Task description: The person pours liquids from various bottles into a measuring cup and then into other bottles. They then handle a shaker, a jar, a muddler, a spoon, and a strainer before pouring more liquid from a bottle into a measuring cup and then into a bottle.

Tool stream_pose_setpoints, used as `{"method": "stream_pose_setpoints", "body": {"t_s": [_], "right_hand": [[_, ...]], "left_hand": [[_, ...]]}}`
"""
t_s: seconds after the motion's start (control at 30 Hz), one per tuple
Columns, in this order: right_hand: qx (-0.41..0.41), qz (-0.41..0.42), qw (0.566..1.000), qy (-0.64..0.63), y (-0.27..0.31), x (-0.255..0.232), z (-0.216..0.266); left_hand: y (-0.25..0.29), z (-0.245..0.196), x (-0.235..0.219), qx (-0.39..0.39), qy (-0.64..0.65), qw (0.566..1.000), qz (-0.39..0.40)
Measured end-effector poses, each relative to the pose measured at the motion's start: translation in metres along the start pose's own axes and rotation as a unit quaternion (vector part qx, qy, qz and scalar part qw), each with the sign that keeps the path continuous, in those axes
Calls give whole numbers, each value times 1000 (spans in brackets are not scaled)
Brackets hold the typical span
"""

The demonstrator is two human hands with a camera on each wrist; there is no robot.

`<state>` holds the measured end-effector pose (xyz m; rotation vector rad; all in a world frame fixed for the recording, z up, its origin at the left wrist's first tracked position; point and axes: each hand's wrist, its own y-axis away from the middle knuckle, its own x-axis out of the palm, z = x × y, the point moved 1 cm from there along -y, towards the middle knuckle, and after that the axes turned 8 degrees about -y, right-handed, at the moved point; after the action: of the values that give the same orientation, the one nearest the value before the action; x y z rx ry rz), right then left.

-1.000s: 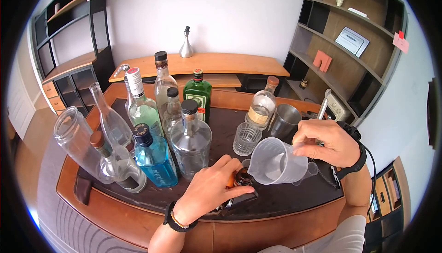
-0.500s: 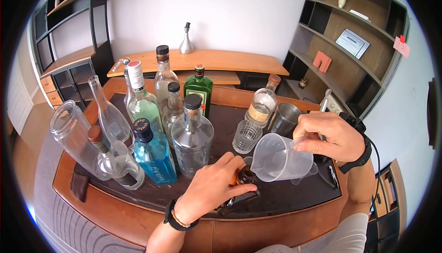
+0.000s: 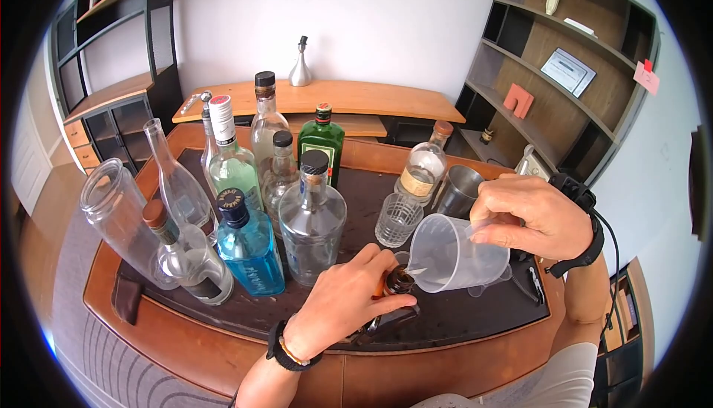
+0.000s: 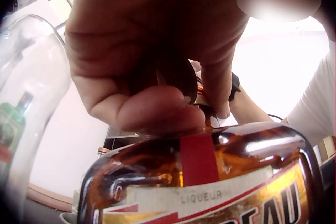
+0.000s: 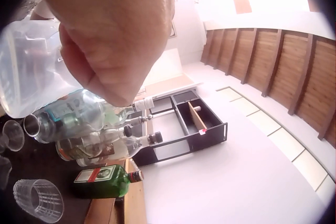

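My left hand [image 3: 345,296] grips the neck of an amber bottle [image 3: 399,280], whose open mouth faces up. In the left wrist view the bottle [image 4: 152,169] shows a red strip and a label reading LIQUEUR, with a round dark cap-like piece [image 4: 181,79] among the curled fingers. My right hand [image 3: 531,219] pinches a clear plastic measuring jug [image 3: 453,256], tilted left with its spout at the bottle mouth. A thin clear stream seems to run from the spout. In the right wrist view the jug [image 5: 34,69] hangs beside my hand [image 5: 113,35].
Several bottles crowd the left, including a blue one [image 3: 251,252] and a green one [image 3: 321,144]. Behind the jug stand a cut glass tumbler [image 3: 399,220], a metal cup [image 3: 458,191] and a corked bottle [image 3: 423,170]. A small clear measuring cup lies partly behind the jug.
The jug has tipped further left and its spout has come to the bottle mouth, with my right hand slightly higher. My left hand stays at the bottle neck.
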<state>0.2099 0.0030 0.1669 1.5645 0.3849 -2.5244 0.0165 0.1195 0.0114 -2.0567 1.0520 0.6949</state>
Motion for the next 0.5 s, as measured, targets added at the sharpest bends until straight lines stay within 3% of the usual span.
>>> {"method": "stream_pose_setpoints", "body": {"t_s": [0.5], "right_hand": [[-16,5,1000,25,-4,-2,3]], "left_hand": [[-1,-2,-4,0,-18,1000,20]]}}
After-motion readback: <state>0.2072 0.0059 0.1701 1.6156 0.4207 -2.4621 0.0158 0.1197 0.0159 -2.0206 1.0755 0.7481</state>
